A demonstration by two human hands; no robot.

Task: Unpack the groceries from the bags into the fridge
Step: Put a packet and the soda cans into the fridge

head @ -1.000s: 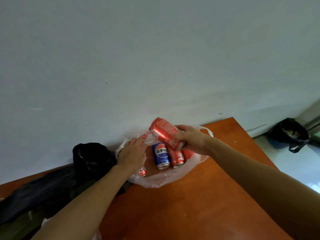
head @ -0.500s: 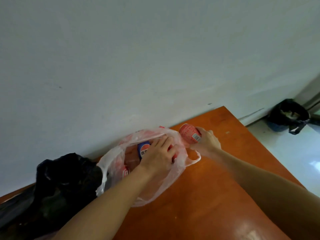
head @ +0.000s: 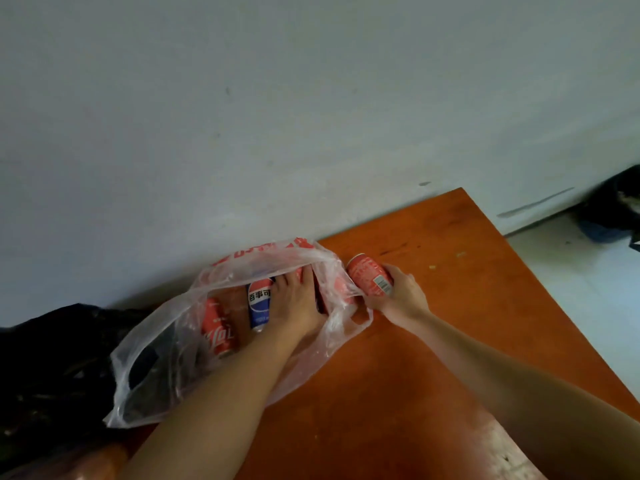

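A crumpled black bag [head: 52, 358] lies at the left. Your left hand [head: 294, 306] is inside the thin clear plastic bag [head: 162, 362]. Its fingers [head: 294, 277] lie over the cans, touching the smooth blue can [head: 259, 306], and it is not clear if they grip. Your right hand [head: 401, 297] wraps a red can [head: 367, 277] just right of the bag, over the glossy orange desk [head: 450, 341].

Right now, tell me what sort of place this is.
Probably a plain room in a home or dorm: a wooden table set against a bare white wall, a clear plastic bag of soda cans on it, and a dark bin on the pale floor at the right.
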